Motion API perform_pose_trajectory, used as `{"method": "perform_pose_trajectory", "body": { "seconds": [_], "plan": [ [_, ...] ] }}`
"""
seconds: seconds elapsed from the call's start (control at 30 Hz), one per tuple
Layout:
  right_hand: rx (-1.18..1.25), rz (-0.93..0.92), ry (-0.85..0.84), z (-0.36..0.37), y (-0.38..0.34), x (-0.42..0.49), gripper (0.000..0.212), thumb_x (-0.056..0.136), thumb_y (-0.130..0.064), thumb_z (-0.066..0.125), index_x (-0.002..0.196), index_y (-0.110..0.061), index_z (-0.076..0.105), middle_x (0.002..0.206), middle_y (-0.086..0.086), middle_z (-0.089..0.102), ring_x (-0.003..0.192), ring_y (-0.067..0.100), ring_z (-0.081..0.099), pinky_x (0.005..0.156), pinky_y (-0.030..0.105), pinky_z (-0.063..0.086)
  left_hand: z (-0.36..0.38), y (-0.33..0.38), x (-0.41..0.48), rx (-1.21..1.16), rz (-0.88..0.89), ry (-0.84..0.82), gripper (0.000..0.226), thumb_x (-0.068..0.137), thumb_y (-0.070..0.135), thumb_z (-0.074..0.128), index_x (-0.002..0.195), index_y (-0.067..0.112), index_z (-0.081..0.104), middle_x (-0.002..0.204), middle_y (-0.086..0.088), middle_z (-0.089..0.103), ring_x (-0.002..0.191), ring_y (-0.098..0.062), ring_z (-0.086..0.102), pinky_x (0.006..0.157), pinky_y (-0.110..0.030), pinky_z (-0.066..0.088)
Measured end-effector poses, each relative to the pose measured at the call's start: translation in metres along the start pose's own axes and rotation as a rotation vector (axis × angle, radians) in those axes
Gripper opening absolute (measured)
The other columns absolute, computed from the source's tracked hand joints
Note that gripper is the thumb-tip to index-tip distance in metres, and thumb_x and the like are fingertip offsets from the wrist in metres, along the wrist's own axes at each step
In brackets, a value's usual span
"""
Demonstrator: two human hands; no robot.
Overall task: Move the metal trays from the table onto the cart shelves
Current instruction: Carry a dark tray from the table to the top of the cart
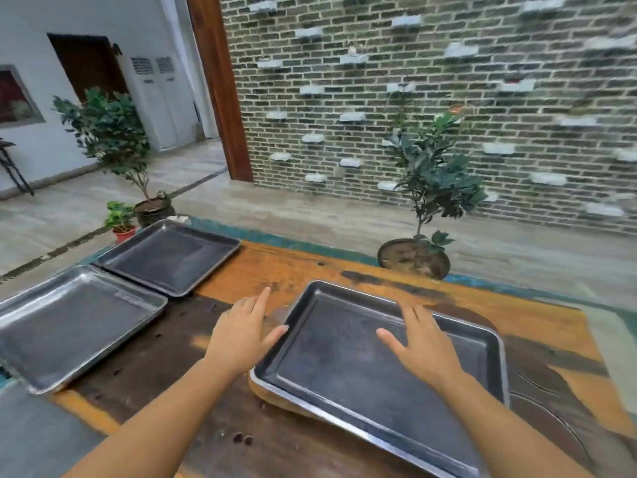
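Observation:
Three metal trays lie on a worn wooden table [282, 267]. The nearest tray [344, 381] is dark inside and sits in front of me, right of centre. My left hand [241, 334] hovers open just beside its left rim, fingers spread, thumb near the rim. My right hand [422, 346] is open above the tray's inside, palm down, holding nothing. A shiny tray [69, 322] lies at the left edge of the table. A darker tray [169, 255] lies behind it, toward the far left corner. No cart is in view.
Beyond the table's far edge stand a potted shrub [427, 208] and, at the left, a taller potted tree [110, 139] with a small red pot [122, 222]. A brick wall [413, 81] runs behind them. Round grooves mark the table at the right [551, 419].

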State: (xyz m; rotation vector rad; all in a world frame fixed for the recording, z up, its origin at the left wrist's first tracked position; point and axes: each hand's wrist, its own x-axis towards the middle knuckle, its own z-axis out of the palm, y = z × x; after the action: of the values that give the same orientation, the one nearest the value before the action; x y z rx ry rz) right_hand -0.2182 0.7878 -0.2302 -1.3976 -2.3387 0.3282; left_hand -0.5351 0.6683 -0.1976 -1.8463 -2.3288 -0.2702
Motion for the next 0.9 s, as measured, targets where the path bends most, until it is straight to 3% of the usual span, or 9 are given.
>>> {"method": "perform_pose_trajectory", "body": {
  "seconds": [0.37, 0.5, 0.73, 0.9],
  "plan": [
    [-0.066, 0.321, -0.072, 0.041, 0.072, 0.007, 0.088, 0.084, -0.076, 0.034, 0.153, -0.025, 0.021, 0.155, -0.001, 0.033, 0.141, 0.021, 0.033, 0.102, 0.040, 0.044, 0.097, 0.010, 0.090, -0.089, 0.122, -0.168, 0.087, 0.088, 0.073, 0.039, 0.155, 0.021, 0.020, 0.133, -0.002, 0.059, 0.120, -0.023, 0.053, 0.086, -0.034, 0.050],
    [-0.089, 0.450, -0.082, 0.056, 0.091, -0.002, 0.088, 0.084, -0.076, 0.039, 0.153, -0.026, 0.019, 0.150, -0.001, 0.036, 0.138, 0.021, 0.036, 0.100, 0.039, 0.046, 0.139, 0.003, 0.117, -0.128, 0.180, -0.232, 0.088, 0.087, 0.073, 0.041, 0.155, 0.020, 0.021, 0.139, -0.005, 0.055, 0.128, -0.026, 0.049, 0.092, -0.039, 0.050],
    [-0.173, 0.643, -0.119, 0.074, 0.135, -0.019, 0.094, 0.081, -0.074, 0.048, 0.152, -0.018, 0.022, 0.152, 0.007, 0.033, 0.137, 0.027, 0.038, 0.103, 0.043, 0.045, 0.206, -0.021, 0.140, -0.114, 0.186, -0.312, 0.090, 0.084, 0.076, 0.039, 0.152, 0.018, 0.027, 0.140, -0.009, 0.053, 0.129, -0.030, 0.047, 0.090, -0.044, 0.052],
    [-0.213, 0.795, -0.124, 0.083, 0.166, -0.035, 0.095, 0.081, -0.067, 0.059, 0.152, -0.014, 0.023, 0.152, 0.015, 0.033, 0.137, 0.036, 0.035, 0.104, 0.050, 0.044, 0.238, -0.040, 0.148, -0.120, 0.103, -0.379, 0.091, 0.082, 0.071, 0.051, 0.152, 0.019, 0.025, 0.146, -0.015, 0.039, 0.130, -0.039, 0.042, 0.090, -0.051, 0.053]
  ]
}}
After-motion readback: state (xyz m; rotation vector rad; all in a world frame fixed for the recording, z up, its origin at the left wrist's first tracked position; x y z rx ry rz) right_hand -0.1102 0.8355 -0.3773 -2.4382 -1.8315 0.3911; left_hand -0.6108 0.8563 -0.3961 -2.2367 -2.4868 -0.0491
